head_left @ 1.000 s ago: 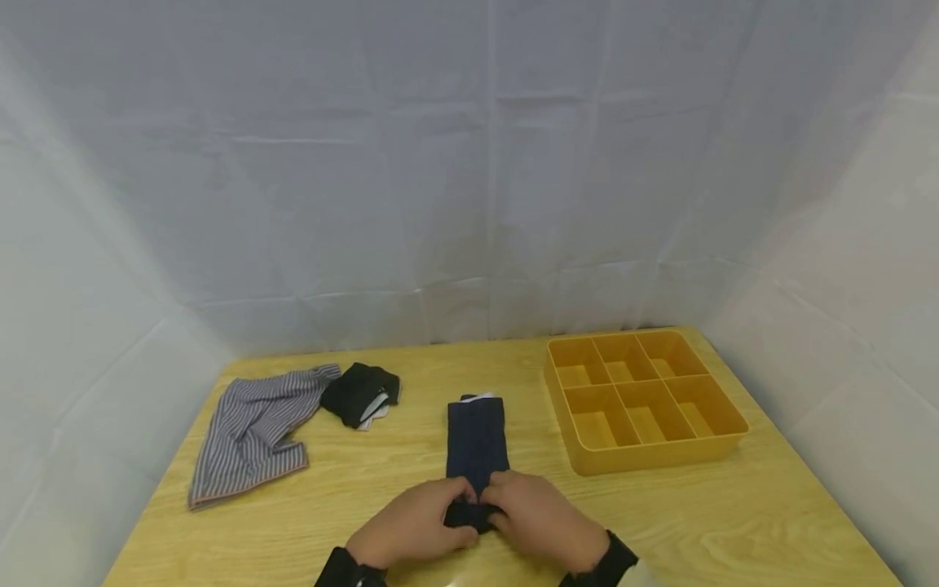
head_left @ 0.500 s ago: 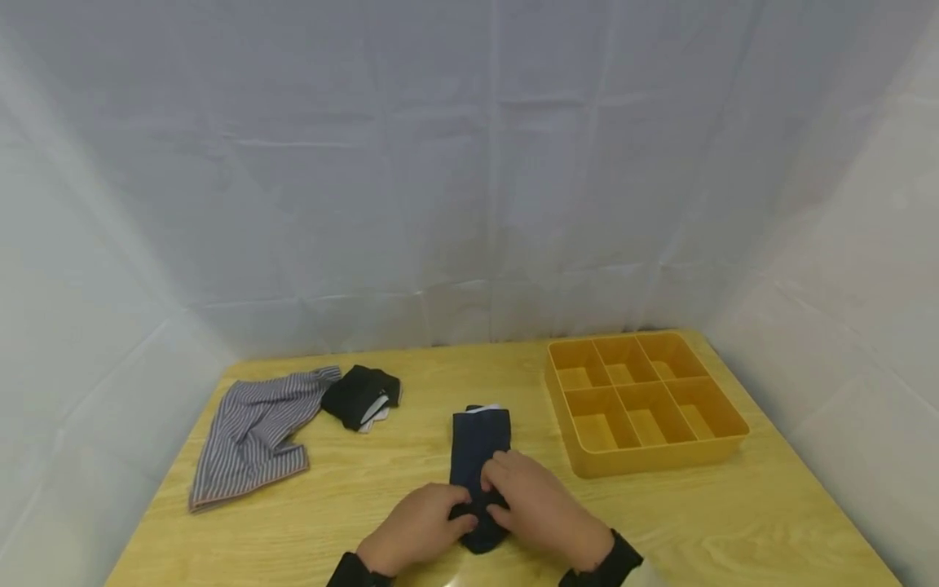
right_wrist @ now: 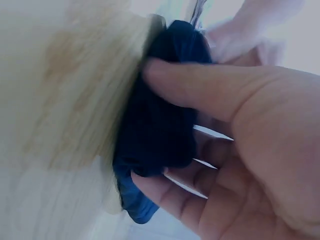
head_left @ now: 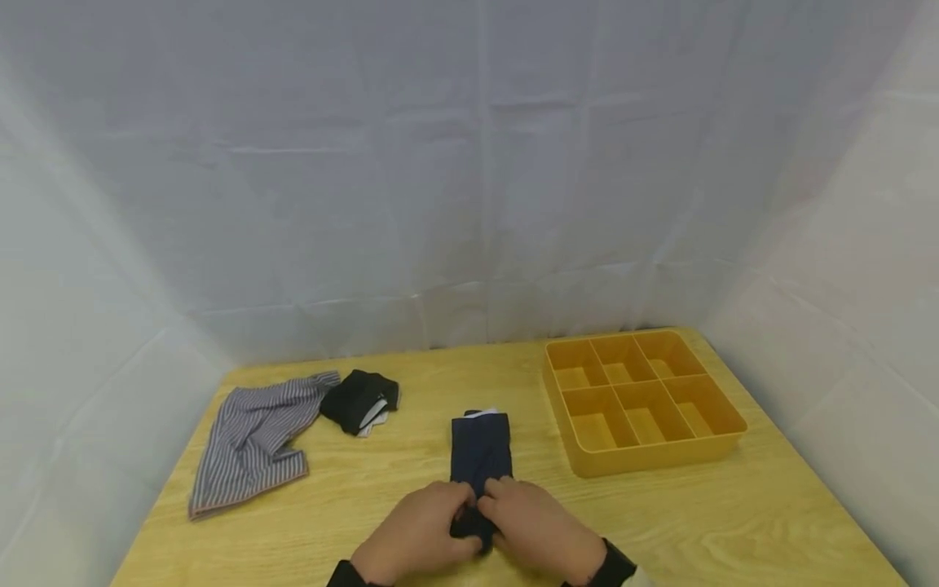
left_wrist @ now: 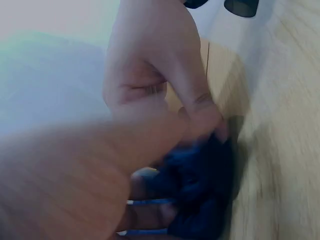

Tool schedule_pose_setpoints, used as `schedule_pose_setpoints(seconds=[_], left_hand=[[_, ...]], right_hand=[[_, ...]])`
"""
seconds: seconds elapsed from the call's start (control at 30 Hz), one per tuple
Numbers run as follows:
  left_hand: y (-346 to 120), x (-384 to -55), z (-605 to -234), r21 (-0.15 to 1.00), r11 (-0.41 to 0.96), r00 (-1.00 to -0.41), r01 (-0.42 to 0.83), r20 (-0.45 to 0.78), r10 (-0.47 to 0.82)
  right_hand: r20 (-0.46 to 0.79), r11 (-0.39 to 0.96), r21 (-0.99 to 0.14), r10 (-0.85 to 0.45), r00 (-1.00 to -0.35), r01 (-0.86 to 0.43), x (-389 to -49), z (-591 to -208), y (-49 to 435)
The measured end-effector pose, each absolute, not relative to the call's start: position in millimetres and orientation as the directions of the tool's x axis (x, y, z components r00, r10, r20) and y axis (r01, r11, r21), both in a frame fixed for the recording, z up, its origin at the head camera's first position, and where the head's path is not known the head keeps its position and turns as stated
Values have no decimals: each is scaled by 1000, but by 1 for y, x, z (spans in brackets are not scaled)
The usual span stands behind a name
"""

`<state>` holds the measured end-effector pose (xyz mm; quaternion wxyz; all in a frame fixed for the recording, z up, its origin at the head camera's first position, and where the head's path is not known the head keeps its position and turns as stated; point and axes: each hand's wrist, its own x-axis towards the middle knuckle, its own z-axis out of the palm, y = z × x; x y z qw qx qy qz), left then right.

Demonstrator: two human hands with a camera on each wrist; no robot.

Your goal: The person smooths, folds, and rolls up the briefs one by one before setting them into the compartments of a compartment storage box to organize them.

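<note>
Now that the right grip (head_left: 541, 528) is nearer the left grip (head_left: 416, 526), both pinch navy cloth (head_left: 480, 448).

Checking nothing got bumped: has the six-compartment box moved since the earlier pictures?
No: relative to the table, the six-compartment box hasn't shifted either way.

Navy cloth (head_left: 480, 447) looks matt, tbl (head_left: 704, 522) wood-grained & smooth, box (head_left: 653, 458) plastic.

There are two hands (head_left: 420, 526) (head_left: 541, 526), three cloths (head_left: 480, 448) (head_left: 354, 399) (head_left: 253, 444), one box (head_left: 656, 461).
</note>
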<state>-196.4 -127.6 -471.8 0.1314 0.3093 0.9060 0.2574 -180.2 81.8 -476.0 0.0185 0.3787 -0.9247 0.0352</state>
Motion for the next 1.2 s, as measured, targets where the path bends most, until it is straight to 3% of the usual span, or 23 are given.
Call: schedule_pose_setpoints(seconds=[0.1, 0.23, 0.4, 0.53, 0.67, 0.77, 0.87, 1.03, 1.2], left_hand=[[-127, -193, -472, 574, 675, -758, 463, -138, 637], [-125, -195, -472, 487, 678, -755, 551, -56, 653], [-124, -197, -472, 476, 641, -729, 602, 0, 685], [-125, -200, -477, 570, 614, -730, 547, -34, 682], [-126, -203, -481, 663, 615, -782, 427, -71, 619], [-127, -203, -482, 666, 630, -810, 399, -67, 583], [-129, -203, -481, 601, 656, -809, 457, -24, 587], [-129, -199, -476, 504, 680, -798, 533, 32, 602], [-130, -195, -466, 488, 674, -784, 554, 35, 620]], right_hand=[[44, 712, -190, -682, -730, -676, -182, -476, 85], [-40, 692, -395, -670, -741, -604, -188, -474, 92], [-98, 663, -501, -682, -725, -556, -193, -472, 99], [-18, 677, -419, -673, -739, -606, -190, -469, 99], [135, 700, -204, -672, -728, -684, -183, -464, 90], [133, 713, -98, -682, -719, -695, -176, -465, 83], [84, 729, -25, -680, -728, -684, -170, -472, 77], [49, 719, 36, -694, -718, -694, -166, -477, 70], [18, 718, -90, -692, -721, -691, -171, -473, 74]])
